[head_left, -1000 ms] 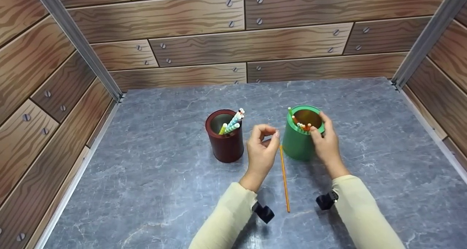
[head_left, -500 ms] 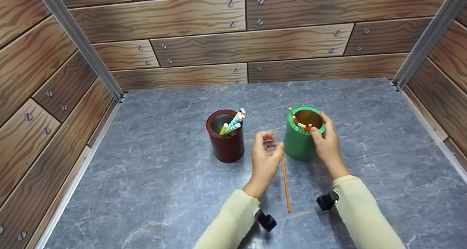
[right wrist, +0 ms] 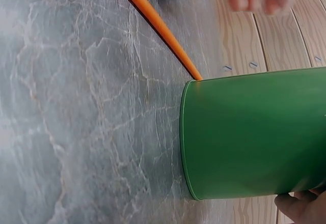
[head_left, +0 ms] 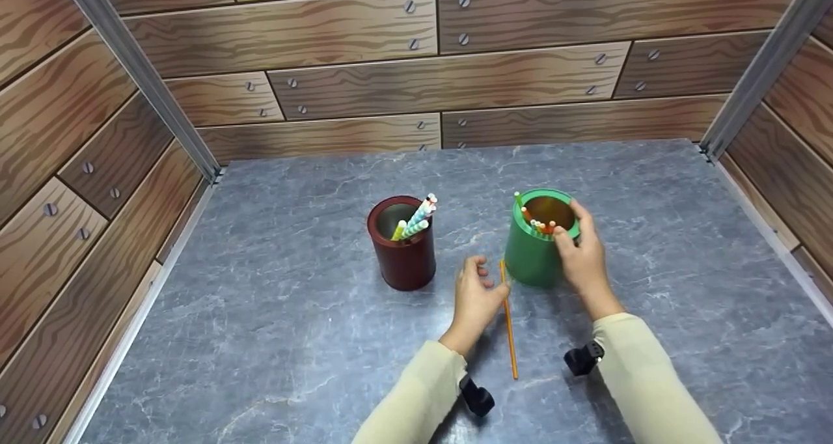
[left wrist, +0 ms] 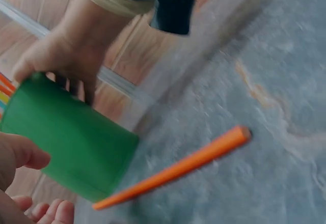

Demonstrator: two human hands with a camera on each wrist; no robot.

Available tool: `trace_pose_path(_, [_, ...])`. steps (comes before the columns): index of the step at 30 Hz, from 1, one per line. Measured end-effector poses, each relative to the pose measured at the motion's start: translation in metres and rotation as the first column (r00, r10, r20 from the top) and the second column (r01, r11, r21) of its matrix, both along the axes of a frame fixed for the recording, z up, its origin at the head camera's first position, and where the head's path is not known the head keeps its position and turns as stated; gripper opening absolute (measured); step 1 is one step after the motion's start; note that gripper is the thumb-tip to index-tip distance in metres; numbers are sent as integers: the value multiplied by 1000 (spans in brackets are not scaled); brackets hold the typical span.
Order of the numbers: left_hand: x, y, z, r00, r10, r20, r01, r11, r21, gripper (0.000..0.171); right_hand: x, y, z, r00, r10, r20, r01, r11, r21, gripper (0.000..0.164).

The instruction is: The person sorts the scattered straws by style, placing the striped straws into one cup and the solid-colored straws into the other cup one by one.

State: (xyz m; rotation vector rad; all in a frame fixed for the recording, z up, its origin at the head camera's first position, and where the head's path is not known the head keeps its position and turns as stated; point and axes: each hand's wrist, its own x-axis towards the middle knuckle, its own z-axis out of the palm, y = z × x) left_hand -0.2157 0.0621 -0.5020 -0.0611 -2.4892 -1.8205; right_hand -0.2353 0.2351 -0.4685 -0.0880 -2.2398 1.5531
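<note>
My right hand (head_left: 586, 262) grips the rim of a green cylindrical holder (head_left: 530, 258), thumb at the near side and fingers round the right. Several thin paper straws (head_left: 541, 228), orange, green and white-tipped, lean inside that holder. An orange straw (head_left: 510, 333) lies on the grey marbled table, its far end close by the holder's base. Just left of the straw is my left hand (head_left: 475, 304), fingers loosely bent and apart, nothing between them; its thumb overlaps the straw in the head view. In the left wrist view the whole orange straw (left wrist: 178, 169) shows beside the holder.
A dark red cylindrical holder (head_left: 405, 262) stands left of the green one, with patterned blue, white and yellow-green straws (head_left: 416, 219) in it. Wood-print walls (head_left: 364, 73) enclose the table (head_left: 260, 340) at the back and both sides.
My left hand has come down and nearer along the orange straw, away from the green holder's rim, and its fingers have spread. The right hand and both holders stay put.
</note>
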Motion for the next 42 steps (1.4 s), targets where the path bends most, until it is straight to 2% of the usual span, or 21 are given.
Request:
trace_pose_path(5, [-3, -1, -14, 998, -27, 52, 32, 995, -96, 49, 0, -1, 0, 1000, -4, -2, 4, 1000, 6, 57])
trace_pose_path(9, [-4, -1, -20, 999, -10, 31, 15, 986, -167, 47, 0, 0, 0, 1000, -6, -2, 6, 1000, 12, 57])
trace_pose_path(12, [-5, 1, -22, 1000, -1, 9, 3, 976, -217, 43, -1, 0, 0, 1000, 0, -2, 0, 1000, 7, 57])
trace_pose_path(19, [-8, 7, -22, 1000, 1, 14, 4, 949, -316, 42, -1, 1, -1, 1000, 2, 1, -2, 1000, 2, 57])
trace_pose_path(26, [-9, 6, -21, 999, -53, 7, 52, 916, -397, 41, -1, 0, -1, 1000, -4, -9, 4, 1000, -1, 56])
trace_pose_path(30, [-9, 5, -20, 997, -75, 8, 70, 885, -460, 37, -1, 0, 0, 1000, -4, -3, 4, 1000, 0, 56])
trace_pose_path(33, [-11, 5, -17, 994, -105, 21, 101, 852, -515, 30, 0, 0, 1, 1000, -4, -9, 4, 1000, 1, 56])
trace_pose_path(38, [-12, 6, -10, 986, -167, 24, 148, 783, -604, 21, 0, 1, 1, 1000, -2, -10, 2, 1000, 2, 56])
trace_pose_path(40, [-12, 6, -8, 983, -181, 10, 145, 752, -642, 23, -1, 1, 0, 1000, -2, -5, 2, 1000, 5, 56])
trace_pose_path(42, [-12, 7, -7, 982, -187, -7, 135, 734, -666, 26, -1, 0, -1, 1000, 2, -1, -2, 1000, 4, 57])
